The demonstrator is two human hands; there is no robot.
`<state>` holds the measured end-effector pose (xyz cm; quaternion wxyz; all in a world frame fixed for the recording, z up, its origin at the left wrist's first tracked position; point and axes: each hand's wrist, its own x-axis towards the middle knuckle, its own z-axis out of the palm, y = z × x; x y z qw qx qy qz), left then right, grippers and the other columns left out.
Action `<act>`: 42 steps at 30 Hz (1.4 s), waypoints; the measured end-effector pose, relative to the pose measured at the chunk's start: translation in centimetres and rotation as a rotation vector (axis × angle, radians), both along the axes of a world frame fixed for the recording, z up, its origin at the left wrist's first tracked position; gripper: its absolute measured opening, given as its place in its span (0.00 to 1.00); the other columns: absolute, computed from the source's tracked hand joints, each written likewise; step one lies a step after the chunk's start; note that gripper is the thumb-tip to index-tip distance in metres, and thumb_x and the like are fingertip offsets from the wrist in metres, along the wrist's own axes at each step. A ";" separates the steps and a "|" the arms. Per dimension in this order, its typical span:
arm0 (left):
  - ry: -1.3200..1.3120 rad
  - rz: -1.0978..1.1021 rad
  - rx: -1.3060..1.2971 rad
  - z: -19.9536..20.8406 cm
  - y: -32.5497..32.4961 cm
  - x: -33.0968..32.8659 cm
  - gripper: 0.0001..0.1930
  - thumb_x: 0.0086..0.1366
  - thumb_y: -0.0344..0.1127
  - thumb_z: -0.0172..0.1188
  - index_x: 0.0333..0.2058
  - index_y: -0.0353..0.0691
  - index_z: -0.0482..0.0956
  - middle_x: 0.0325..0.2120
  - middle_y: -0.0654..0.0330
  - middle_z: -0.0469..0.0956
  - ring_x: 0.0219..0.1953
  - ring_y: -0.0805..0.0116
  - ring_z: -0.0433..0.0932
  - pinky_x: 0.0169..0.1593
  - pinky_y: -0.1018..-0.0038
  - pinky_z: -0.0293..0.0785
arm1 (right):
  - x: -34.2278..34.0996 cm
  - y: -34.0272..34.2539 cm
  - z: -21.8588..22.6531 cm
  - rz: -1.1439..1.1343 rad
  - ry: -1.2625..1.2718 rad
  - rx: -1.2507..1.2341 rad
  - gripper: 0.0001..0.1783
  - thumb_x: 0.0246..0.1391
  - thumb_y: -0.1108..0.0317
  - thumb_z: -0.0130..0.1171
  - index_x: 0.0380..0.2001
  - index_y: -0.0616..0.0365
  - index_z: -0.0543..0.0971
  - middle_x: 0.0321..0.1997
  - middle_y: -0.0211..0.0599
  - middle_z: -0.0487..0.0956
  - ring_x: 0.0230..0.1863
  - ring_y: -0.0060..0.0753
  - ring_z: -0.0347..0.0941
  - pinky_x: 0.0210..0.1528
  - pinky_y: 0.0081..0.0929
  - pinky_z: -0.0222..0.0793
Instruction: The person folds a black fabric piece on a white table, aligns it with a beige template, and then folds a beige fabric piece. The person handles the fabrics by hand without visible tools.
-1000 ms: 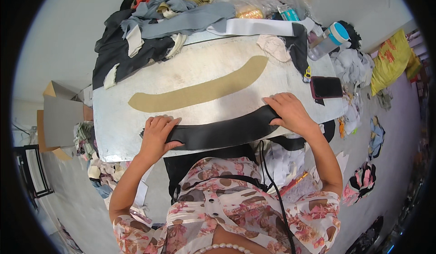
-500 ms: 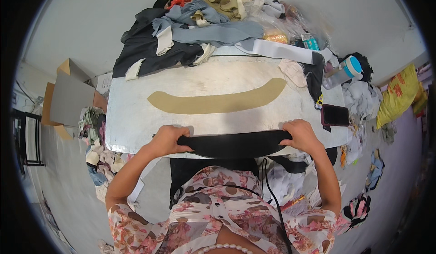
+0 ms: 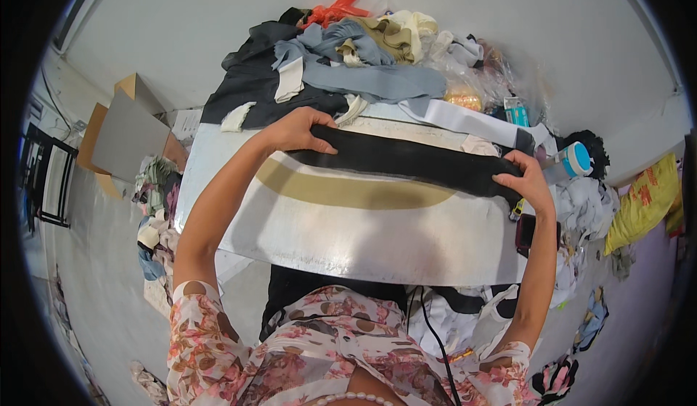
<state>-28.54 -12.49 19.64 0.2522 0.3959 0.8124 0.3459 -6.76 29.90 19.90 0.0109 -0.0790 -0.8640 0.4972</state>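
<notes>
A long black fabric strip [image 3: 406, 158] is stretched between my two hands above the table. My left hand [image 3: 301, 132] pinches its left end, thumb in front. At the other end my right hand [image 3: 524, 179] grips the strip between thumb and fingers, a little lower than the left. Beneath it lies a curved olive-tan piece [image 3: 348, 192], flat on the light tabletop [image 3: 327, 243]; the black strip and its shadow hide part of its upper edge.
Grey-blue cloth [image 3: 377, 79], dark cloth [image 3: 250, 79] and a red bag [image 3: 335, 8] are heaped along the far edge. To the right are a clear jar with a blue lid [image 3: 577, 159], a phone [image 3: 526, 233] partly behind my arm, and a yellow sack [image 3: 642, 203]. A cardboard box [image 3: 134, 134] stands left.
Both hands have carried the black strip from the table's near edge forward and up, now over the olive-tan piece's far side. It looks more stretched out and slants down to the right.
</notes>
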 end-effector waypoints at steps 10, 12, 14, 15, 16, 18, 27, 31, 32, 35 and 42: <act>-0.383 0.067 0.060 -3.9 6.9 -5.1 0.16 0.54 0.31 0.72 0.42 0.36 0.81 0.32 0.70 0.80 0.34 0.82 0.74 0.40 0.83 0.70 | -10.4 10.0 0.2 0.005 -0.019 0.245 0.12 0.46 0.70 0.68 0.32 0.64 0.80 0.28 0.28 0.79 0.31 0.19 0.71 0.38 0.23 0.68; -0.391 0.065 0.068 -4.6 8.3 -5.2 0.16 0.55 0.32 0.71 0.42 0.35 0.82 0.32 0.69 0.80 0.33 0.82 0.75 0.40 0.83 0.70 | -12.6 11.5 0.8 0.018 -0.080 0.353 0.11 0.45 0.70 0.68 0.32 0.64 0.80 0.28 0.29 0.79 0.31 0.21 0.71 0.38 0.25 0.68; -0.401 0.102 0.072 -5.4 10.3 -5.3 0.16 0.55 0.32 0.72 0.42 0.36 0.82 0.32 0.68 0.81 0.33 0.81 0.75 0.38 0.83 0.71 | -14.0 12.9 0.6 -0.002 -0.110 0.433 0.12 0.44 0.71 0.69 0.31 0.64 0.80 0.27 0.32 0.78 0.31 0.24 0.72 0.39 0.28 0.69; -0.403 0.126 0.077 -5.9 11.0 -5.4 0.16 0.55 0.32 0.72 0.42 0.36 0.82 0.32 0.68 0.81 0.32 0.81 0.75 0.38 0.83 0.71 | -14.7 13.4 0.6 -0.015 -0.123 0.470 0.12 0.43 0.71 0.69 0.31 0.64 0.80 0.27 0.32 0.79 0.31 0.25 0.72 0.39 0.29 0.69; -0.410 0.129 0.093 -6.5 11.6 -5.7 0.16 0.55 0.32 0.72 0.42 0.36 0.82 0.32 0.67 0.81 0.32 0.80 0.76 0.37 0.83 0.72 | -15.2 14.0 0.7 -0.030 -0.137 0.506 0.12 0.43 0.70 0.69 0.31 0.64 0.80 0.27 0.32 0.79 0.31 0.26 0.73 0.39 0.29 0.69; -0.481 0.158 0.112 -6.1 12.4 -5.3 0.17 0.55 0.33 0.72 0.43 0.36 0.82 0.33 0.67 0.81 0.33 0.80 0.76 0.38 0.83 0.72 | -15.8 14.5 1.0 -0.087 -0.129 0.562 0.14 0.42 0.69 0.70 0.32 0.65 0.80 0.27 0.34 0.79 0.32 0.28 0.73 0.39 0.29 0.69; -0.082 0.005 0.154 -0.6 20.4 -12.9 0.20 0.52 0.39 0.73 0.44 0.41 0.83 0.36 0.62 0.82 0.38 0.74 0.78 0.41 0.77 0.72 | -15.6 19.4 2.5 -0.183 -0.292 0.753 0.17 0.41 0.67 0.71 0.35 0.66 0.82 0.32 0.46 0.83 0.37 0.40 0.80 0.43 0.35 0.72; 0.474 0.197 0.159 1.1 24.4 -14.0 0.22 0.51 0.34 0.71 0.46 0.44 0.81 0.35 0.55 0.82 0.37 0.57 0.80 0.41 0.68 0.74 | -15.0 20.7 -0.2 -0.225 -0.364 0.768 0.19 0.41 0.62 0.71 0.35 0.65 0.82 0.31 0.49 0.82 0.36 0.42 0.80 0.42 0.36 0.72; 0.618 0.263 0.200 0.1 24.7 -14.0 0.23 0.50 0.33 0.71 0.47 0.44 0.80 0.34 0.53 0.81 0.38 0.54 0.79 0.41 0.67 0.74 | -15.5 20.0 -0.8 -0.213 -0.373 0.829 0.20 0.41 0.59 0.70 0.35 0.63 0.83 0.34 0.49 0.83 0.39 0.45 0.80 0.43 0.37 0.72; 0.954 0.299 0.231 -0.7 25.5 -13.2 0.25 0.49 0.28 0.68 0.49 0.47 0.78 0.39 0.56 0.78 0.48 0.55 0.75 0.50 0.60 0.69 | -15.3 19.0 -2.7 -0.358 -0.365 0.968 0.19 0.43 0.56 0.69 0.36 0.57 0.84 0.39 0.47 0.83 0.43 0.48 0.80 0.46 0.42 0.73; 1.092 0.151 0.493 -2.3 17.1 -8.3 0.23 0.50 0.27 0.66 0.48 0.43 0.77 0.49 0.56 0.75 0.58 0.56 0.69 0.58 0.53 0.61 | -14.8 16.9 -2.8 -0.399 -0.324 1.261 0.16 0.46 0.58 0.67 0.35 0.56 0.83 0.39 0.46 0.82 0.42 0.52 0.79 0.43 0.45 0.73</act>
